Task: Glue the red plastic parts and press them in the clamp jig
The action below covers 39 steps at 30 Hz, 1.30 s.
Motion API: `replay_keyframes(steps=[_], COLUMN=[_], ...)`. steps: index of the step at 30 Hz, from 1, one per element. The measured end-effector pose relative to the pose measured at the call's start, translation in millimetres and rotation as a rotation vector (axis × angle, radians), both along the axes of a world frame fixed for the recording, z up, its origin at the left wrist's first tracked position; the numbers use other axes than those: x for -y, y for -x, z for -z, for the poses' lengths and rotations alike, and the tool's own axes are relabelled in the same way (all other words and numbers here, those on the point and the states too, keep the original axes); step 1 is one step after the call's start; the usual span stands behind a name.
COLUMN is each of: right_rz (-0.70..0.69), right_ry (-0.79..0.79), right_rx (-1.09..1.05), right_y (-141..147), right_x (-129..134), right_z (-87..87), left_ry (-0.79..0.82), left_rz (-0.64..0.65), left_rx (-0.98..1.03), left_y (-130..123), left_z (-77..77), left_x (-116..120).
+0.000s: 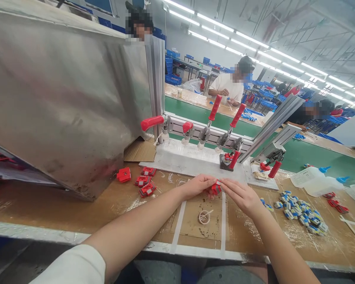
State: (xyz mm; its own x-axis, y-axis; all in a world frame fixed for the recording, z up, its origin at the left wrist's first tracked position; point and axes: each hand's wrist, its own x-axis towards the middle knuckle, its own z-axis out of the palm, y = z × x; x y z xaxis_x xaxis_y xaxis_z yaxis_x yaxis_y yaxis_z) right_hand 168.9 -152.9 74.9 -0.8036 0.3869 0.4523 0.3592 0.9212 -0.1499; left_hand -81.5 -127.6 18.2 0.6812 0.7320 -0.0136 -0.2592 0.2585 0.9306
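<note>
Rows of lamps (pixel 215 22) light a busy workroom, and across from here a co-worker (pixel 225 83) in a white top works at another bench. On the near side, a big metal panel (pixel 68 86) leans in over the left of the desk (pixel 106 211), and a row of clamps (pixel 215 107) with red handles stands along the back.

The red piece (pixel 215 188) is up between the person's two hands, over the far part of a cardboard sheet (pixel 189 232). The step in hand looks to me like close handwork on that one piece, not yet set down or clamped. I'd judge the next move calls for a firm hold on one side and small, careful turns from the other.

The left hand (pixel 198 184) has its fingers closed in, the thumb on top, pinching the piece from its side. The right hand (pixel 241 196) reaches in from the opposite side, its fingers nearly straight and close together, the tips against the piece; its thumb is hidden, so I can't tell whether it grips or only touches.

Nearer the person, a small dish (pixel 199 217) sits on the cardboard. More red pieces (pixel 148 190) lie to the left, and a heap of blue-and-white parts (pixel 301 213) to the right.
</note>
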Motion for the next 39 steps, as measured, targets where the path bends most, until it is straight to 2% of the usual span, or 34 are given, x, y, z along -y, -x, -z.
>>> replay_keyframes(steps=[3, 6, 10, 12, 14, 17, 20, 24, 27, 29, 31, 33, 34, 36, 39], right_rz=[0.063, 0.191, 0.372, 0.463, 0.531, 0.551, 0.525, 0.496, 0.536, 0.668, 0.873, 1.022, 1.045, 1.021, 0.944], right_ry=[0.018, 0.087, 0.162, 0.277, 0.484, 0.805, 0.954, 0.979, 0.949, 0.880, 0.708, 0.524, 0.471, 0.460, 0.469], right_rx=[-0.109, -0.274, -0.595, -0.784, -1.035, -1.387, -1.545, -1.601, -1.513, -1.418, -1.331, -1.241, -1.197, -1.124, -1.104], right_y=[12, 31, 44, 38, 24, -3, -26, -46, -66, -86, -108, -127, -133, -140, -140], right_x=[5, 16, 28, 31, 32, 31, 31, 29, 20, 6, -13, -33, -42, -55, -60], right_z=[18.5, 36.9, 42.1, 38.1, 33.7, 30.9, 32.3, 37.3, 42.9, 45.8, 45.5, 40.8, 36.7, 25.1, -0.7], left_ry=[0.024, 0.045, -0.019, -0.160, -0.397, -0.711, -0.778, -0.737, -0.696, -0.666, -0.687, -0.742, -0.771, -0.805, -0.817], left_rz=[-0.061, -0.127, -0.172, -0.206, -0.247, -0.199, -0.141, -0.128, -0.132, -0.161, -0.215, -0.276, -0.298, -0.327, -0.352], left_rx=[0.024, 0.011, -0.136, -0.272, -0.401, -0.448, -0.423, -0.400, -0.387, -0.406, -0.532, -0.721, -0.803, -0.901, -0.979], left_y=[-1, -5, -20, -31, -45, -72, -105, -146, -168, -177, -184, -191, -195, -205, -222], left_z=[-2.7, -10.6, -29.6, -41.7, -54.3, -70.5, -77.7, -71.5, -60.3, -53.8, -50.7, -51.7, -53.4, -57.9, -64.3], left_x=[2, 7, 13, 13, 11, 7, 2, -9, -22, -35, -51, -69, -78, -94, -111])
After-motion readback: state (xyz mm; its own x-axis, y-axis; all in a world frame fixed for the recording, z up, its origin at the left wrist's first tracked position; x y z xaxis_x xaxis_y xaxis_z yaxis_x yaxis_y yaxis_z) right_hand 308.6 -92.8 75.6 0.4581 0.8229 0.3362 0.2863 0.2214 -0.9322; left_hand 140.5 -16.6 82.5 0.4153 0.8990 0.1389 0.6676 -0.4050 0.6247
